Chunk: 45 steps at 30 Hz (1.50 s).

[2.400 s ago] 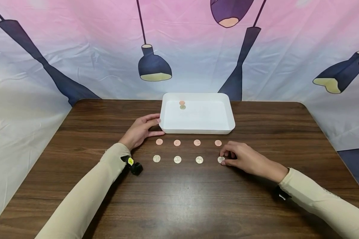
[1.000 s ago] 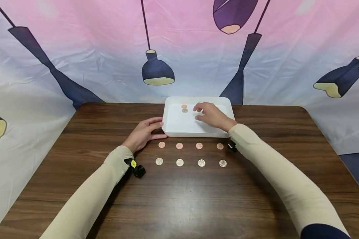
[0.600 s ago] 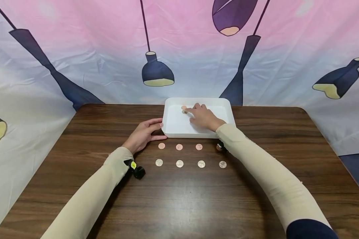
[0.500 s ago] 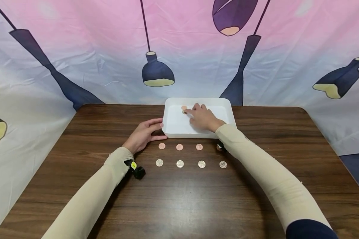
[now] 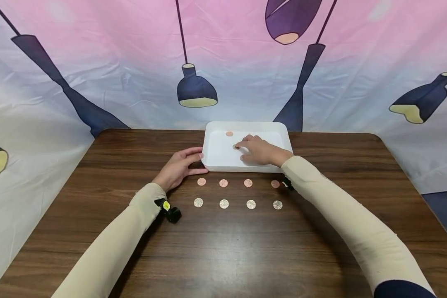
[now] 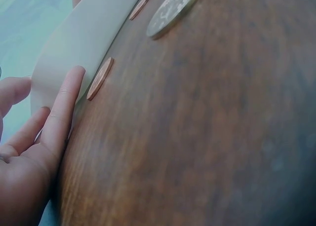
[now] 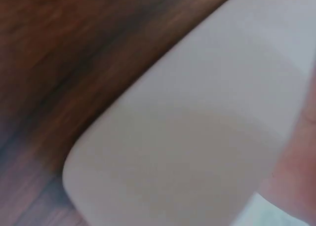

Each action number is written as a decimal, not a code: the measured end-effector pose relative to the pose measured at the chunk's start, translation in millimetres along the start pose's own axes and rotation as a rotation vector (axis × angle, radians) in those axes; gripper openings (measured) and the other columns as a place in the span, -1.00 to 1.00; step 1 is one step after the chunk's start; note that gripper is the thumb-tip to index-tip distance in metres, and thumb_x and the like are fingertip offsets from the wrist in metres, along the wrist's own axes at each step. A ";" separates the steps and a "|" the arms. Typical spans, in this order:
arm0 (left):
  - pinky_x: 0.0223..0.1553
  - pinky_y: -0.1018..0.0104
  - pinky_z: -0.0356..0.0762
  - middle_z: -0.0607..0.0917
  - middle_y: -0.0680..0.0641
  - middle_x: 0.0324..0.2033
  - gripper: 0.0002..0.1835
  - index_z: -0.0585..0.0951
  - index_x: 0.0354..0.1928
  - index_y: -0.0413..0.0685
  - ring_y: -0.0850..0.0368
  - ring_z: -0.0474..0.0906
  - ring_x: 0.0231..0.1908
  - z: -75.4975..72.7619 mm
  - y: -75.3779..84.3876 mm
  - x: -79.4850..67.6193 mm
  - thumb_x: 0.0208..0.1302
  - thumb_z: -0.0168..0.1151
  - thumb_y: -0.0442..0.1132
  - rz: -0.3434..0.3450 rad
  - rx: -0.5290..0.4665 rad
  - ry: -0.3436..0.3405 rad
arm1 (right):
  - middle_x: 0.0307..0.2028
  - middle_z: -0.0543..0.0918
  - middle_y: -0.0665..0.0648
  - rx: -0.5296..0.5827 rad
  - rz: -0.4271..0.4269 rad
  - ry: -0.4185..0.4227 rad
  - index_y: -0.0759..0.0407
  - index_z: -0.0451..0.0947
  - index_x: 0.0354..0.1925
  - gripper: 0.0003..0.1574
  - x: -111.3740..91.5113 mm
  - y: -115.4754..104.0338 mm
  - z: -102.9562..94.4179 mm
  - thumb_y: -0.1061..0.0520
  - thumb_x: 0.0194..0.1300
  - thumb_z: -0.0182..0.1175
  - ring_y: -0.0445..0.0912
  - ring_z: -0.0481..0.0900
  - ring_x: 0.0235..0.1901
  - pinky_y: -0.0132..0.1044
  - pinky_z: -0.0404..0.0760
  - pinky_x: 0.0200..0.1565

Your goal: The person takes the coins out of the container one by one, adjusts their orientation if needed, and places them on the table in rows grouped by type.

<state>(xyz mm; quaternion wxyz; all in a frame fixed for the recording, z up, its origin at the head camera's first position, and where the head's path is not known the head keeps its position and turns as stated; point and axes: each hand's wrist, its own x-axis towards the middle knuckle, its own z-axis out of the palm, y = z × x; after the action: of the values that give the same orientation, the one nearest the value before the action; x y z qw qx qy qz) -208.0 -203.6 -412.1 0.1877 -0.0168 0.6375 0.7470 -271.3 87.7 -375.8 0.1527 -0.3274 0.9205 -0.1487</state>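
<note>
My right hand (image 5: pixel 260 151) reaches into the white tray (image 5: pixel 223 169), its index fingertip touching a silver-coloured coin (image 5: pixel 234 147) and partly covering it. The thumb lies apart from that coin. Farther back inside the tray lies a copper-coloured coin (image 5: pixel 229 133). At the tray's left side my left hand (image 5: pixel 176 166) rests its extended fingers against the wall; the left wrist view has these fingers (image 6: pixel 61 110) along the outside. In the right wrist view, the tray wall (image 7: pixel 173 142) fills most of the picture and the fingertips are out of sight.
On the wooden table (image 5: pixel 216 252), in front of the tray, lie a row of several copper-coloured coins (image 5: pixel 223 183) and a nearer row of several silver-coloured coins (image 5: pixel 224 203). A patterned cloth (image 5: pixel 134 82) hangs behind the table.
My right hand has gone from the front row's right end into the tray. Its index finger has slid the silver coin nearer and rightward, away from the copper one. The left hand stays put.
</note>
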 end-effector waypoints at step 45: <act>0.16 0.04 0.79 0.26 -0.19 0.56 -0.36 0.21 0.62 -0.22 -0.17 0.34 0.47 -0.3 -0.3 2.2 0.63 0.14 -0.28 -0.005 0.007 0.002 | -0.20 0.53 0.18 0.521 0.295 0.166 0.14 0.63 0.23 -0.47 -0.9 14.6 5.0 0.26 0.32 0.47 0.02 0.38 -0.26 -0.19 0.42 -0.21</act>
<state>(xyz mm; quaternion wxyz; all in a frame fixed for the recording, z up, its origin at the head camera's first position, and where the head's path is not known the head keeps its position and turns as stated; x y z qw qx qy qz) -210.1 -203.3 -413.0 0.1891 -0.0185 0.6401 0.7444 -276.9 98.2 -385.6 0.1756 -0.1268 0.8983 -0.3822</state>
